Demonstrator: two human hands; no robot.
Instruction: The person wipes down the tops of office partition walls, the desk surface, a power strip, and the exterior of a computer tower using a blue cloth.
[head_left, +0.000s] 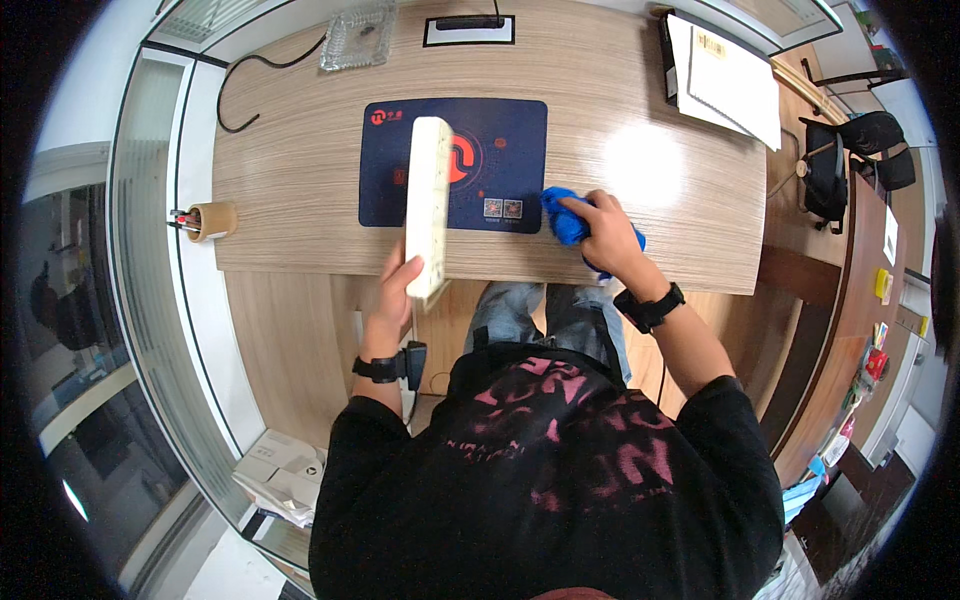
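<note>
My left hand grips the near end of a long white power strip. The strip is raised and tilted, and its far end overlaps the dark blue mouse pad from this viewpoint. Sockets show faintly on its right side, blurred. Bunched under my right hand is a blue cloth, which sticks out past the fingers on both sides. That hand is just right of the pad's lower corner, over the desk's front part. Whether the cloth touches the desktop I cannot tell.
The wood-grain desk carries a glass ashtray, a black cable, a bamboo pen holder and a notebook with papers. Glass partitions edge the desk. A cardboard box stands low on the left; black chairs are at right.
</note>
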